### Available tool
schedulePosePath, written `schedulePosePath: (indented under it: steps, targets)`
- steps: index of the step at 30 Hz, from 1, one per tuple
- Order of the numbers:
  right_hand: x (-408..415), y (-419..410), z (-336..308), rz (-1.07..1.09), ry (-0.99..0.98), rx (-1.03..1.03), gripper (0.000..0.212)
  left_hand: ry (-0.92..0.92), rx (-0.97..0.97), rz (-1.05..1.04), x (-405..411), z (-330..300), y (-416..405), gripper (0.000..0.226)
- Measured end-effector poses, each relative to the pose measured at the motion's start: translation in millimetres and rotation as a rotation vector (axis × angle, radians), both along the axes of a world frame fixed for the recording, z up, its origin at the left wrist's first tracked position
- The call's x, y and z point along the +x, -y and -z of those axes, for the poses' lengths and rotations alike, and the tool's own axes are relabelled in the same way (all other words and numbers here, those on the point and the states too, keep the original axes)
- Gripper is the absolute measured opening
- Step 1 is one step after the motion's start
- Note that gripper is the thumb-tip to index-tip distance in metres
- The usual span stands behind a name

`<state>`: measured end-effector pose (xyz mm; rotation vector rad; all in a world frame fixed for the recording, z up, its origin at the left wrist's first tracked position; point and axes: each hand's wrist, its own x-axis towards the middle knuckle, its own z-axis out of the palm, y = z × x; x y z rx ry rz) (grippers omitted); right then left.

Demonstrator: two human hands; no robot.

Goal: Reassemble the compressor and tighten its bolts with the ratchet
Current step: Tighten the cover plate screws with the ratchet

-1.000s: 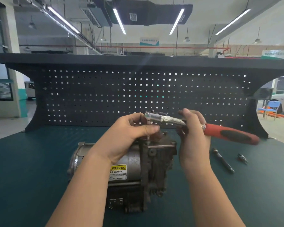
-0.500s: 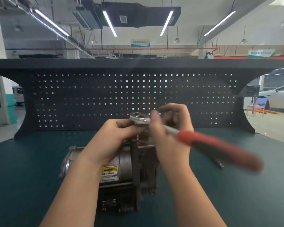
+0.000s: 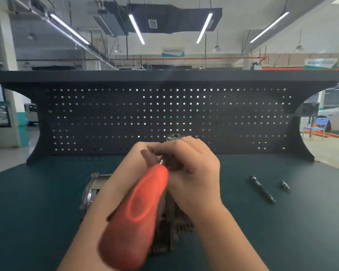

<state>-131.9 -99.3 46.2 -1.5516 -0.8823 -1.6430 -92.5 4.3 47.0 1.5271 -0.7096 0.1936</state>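
The ratchet's red handle [image 3: 133, 216] has swung round from pointing off to 3 o'clock to pointing back at the camera, toward 6 o'clock, blurred and looming nearest. Its long axis now runs from the near edge up to the chrome head [image 3: 172, 136], which just peeks out at 12 o'clock above the knuckles. The right hand [image 3: 192, 173] curls round the shaft near the head, gripping it. The left hand [image 3: 139, 153] is mostly hidden behind handle and right hand; whether it pinches the head I cannot tell. Beneath both hands lies the compressor [image 3: 94, 190] on the green table [image 3: 37, 212], largely covered, its bolts out of sight. At 3 o'clock an extension bar [image 3: 262, 189] and a small bit [image 3: 285, 186] lie apart. Beyond stands the pegboard [image 3: 106, 114].
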Motion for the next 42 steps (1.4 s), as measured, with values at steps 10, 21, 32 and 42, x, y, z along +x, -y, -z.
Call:
schedulePosePath:
  steps: [10,21,32,42]
  targets:
    - [9,14,2,-0.205,-0.312,0.581,0.029,-0.037,0.015,0.013,-11,-11,1,0.024]
    - [0,11,0,-0.234,-0.375,0.528,0.016,-0.087,0.058,0.067,-4,-14,-1,0.02]
    - [-8,2,-6,0.104,-0.114,0.127,0.037,0.009,0.055,0.063,-9,-11,-1,0.027]
    - [14,33,-3,-0.374,-0.516,0.919,0.015,-0.026,0.022,0.087,-2,-9,-1,0.025]
